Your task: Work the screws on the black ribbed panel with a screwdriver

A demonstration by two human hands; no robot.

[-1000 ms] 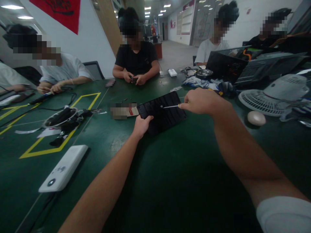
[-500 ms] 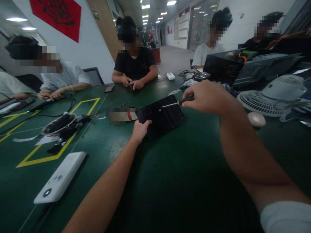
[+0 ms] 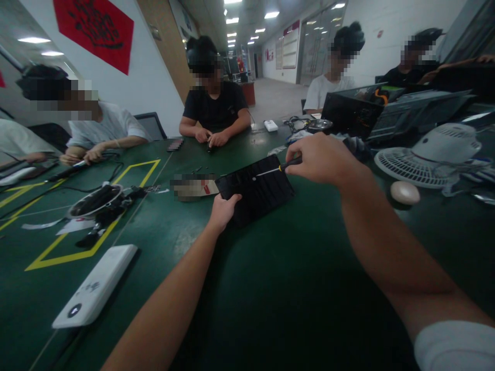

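Note:
My left hand grips the near left edge of a flat black panel, its thumb lying on top. The panel is tilted above the green table, and its exact kind does not show. In my right hand is a screwdriver with a black and yellow handle, the fingers closed round it. Its thin shaft slants left across the panel, with the tip near a small pale round spot. Whether the tip touches the panel I cannot tell. Just left of the panel lies a beige piece with a red mark.
A white power bank lies at the front left, near a ring-shaped part with black cables. To the right are a white fan grille, a pale computer mouse and an open computer case. Several people sit around the table.
My right hand and the screwdriver have shifted slightly left and down over the panel. My left hand keeps its hold on the panel. The whole view has tipped slightly.

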